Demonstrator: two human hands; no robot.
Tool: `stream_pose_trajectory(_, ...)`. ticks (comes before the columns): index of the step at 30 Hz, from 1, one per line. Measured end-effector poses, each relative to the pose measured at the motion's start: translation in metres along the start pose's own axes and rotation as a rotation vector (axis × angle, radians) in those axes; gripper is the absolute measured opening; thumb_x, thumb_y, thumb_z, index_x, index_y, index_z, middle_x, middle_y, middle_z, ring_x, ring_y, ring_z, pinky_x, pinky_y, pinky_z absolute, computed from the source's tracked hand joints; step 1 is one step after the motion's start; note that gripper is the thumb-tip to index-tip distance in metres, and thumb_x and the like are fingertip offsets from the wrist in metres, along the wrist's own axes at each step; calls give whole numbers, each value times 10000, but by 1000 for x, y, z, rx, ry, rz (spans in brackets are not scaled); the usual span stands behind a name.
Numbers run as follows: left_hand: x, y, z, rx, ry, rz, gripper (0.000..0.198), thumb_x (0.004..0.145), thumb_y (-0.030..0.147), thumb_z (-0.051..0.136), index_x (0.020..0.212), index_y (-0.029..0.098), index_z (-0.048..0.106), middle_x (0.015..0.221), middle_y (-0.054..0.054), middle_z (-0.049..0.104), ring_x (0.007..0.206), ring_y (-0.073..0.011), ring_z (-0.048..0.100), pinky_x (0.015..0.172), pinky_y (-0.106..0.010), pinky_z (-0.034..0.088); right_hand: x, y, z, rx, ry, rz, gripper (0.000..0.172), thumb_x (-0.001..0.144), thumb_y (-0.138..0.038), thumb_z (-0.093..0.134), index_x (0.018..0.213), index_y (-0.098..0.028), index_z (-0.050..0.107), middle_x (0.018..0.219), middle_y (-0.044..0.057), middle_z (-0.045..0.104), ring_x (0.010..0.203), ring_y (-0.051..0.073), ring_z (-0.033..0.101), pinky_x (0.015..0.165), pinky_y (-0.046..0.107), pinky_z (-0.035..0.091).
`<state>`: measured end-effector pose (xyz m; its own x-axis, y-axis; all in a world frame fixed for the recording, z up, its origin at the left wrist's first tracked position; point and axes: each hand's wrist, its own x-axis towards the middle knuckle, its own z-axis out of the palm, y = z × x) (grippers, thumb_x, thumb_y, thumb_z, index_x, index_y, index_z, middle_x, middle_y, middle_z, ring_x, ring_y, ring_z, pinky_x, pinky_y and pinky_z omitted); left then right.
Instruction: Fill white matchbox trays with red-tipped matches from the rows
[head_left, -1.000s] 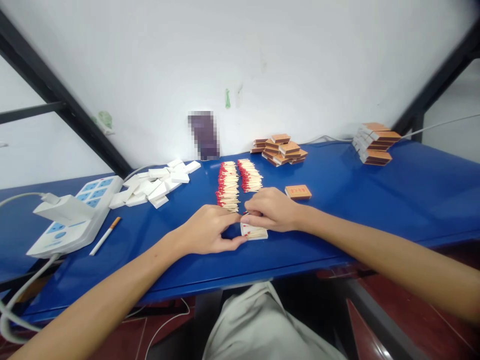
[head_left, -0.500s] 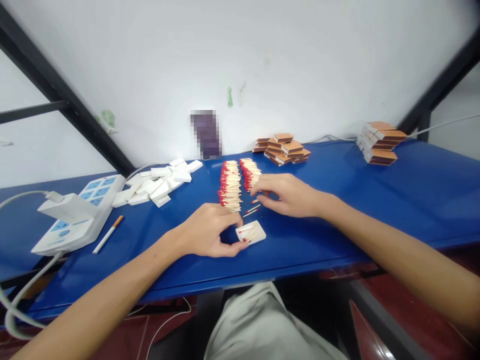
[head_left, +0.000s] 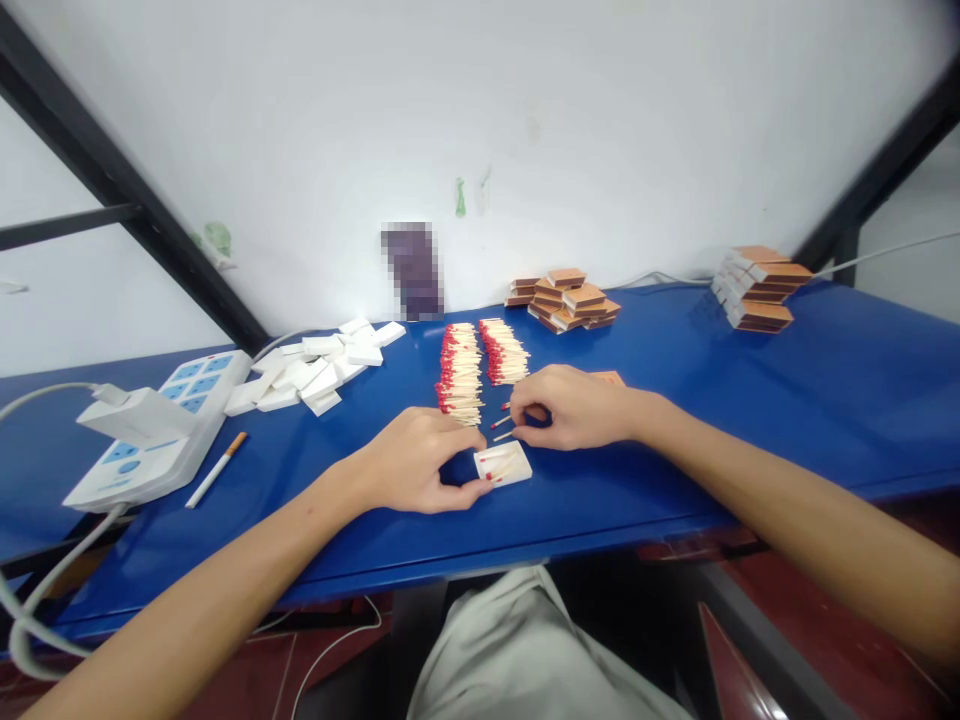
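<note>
A small white matchbox tray (head_left: 523, 472) with a few red-headed matches in it lies near the table's front edge. Thumb and forefinger of my left hand (head_left: 424, 460) grip its left end. Just beyond the tray, my right hand (head_left: 570, 408) is closed in a pinch around a match (head_left: 502, 436), whose stick pokes out to the left of the fingertips. A couple of loose matches (head_left: 500, 422) lie beside those fingers. Behind them are two rows of piled matches, a longer left row (head_left: 466, 372) and a shorter right row (head_left: 510, 355).
White trays (head_left: 315, 365) are heaped on the left, near a cigarette (head_left: 216, 470) and a power strip (head_left: 161, 430). Orange matchboxes (head_left: 574, 300) are piled at the back, with another stack (head_left: 761, 290) at right. One orange box (head_left: 609, 378) shows behind my right hand.
My right hand has moved down and closer to the tray, from open fingers to a pinch on a match. An orange box now shows behind it. My left hand stays on the tray.
</note>
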<state>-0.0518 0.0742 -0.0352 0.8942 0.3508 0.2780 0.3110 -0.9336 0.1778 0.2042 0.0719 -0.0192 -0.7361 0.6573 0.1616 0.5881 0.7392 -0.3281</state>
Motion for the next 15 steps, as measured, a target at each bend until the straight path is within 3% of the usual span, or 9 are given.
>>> stream_pose_trajectory(4,0,1,-2,-15,7,14,252,877,416,600,955,184,663,667,7,628,574,-157,575,594,-283,403,-1,0,2,30,-1,18,265,856,-304,630,625,-177,600,581,-33,580,545,100,469,617,258,320)
stream_pose_trajectory(9,1,4,-7,-99,-32,24,211,815,330,602,948,177,658,695,0,636,583,-153,575,591,-282,404,-2,-4,2,92,-48,29,166,805,-307,687,709,-179,641,599,-42,588,529,93,484,588,237,337)
stream_pose_trajectory(15,1,5,-8,-90,-34,13,226,800,343,596,934,174,664,694,-12,644,593,-167,586,603,-291,417,1,-8,-1,78,-72,73,183,811,-211,629,633,-173,645,538,-47,556,496,85,442,588,242,326)
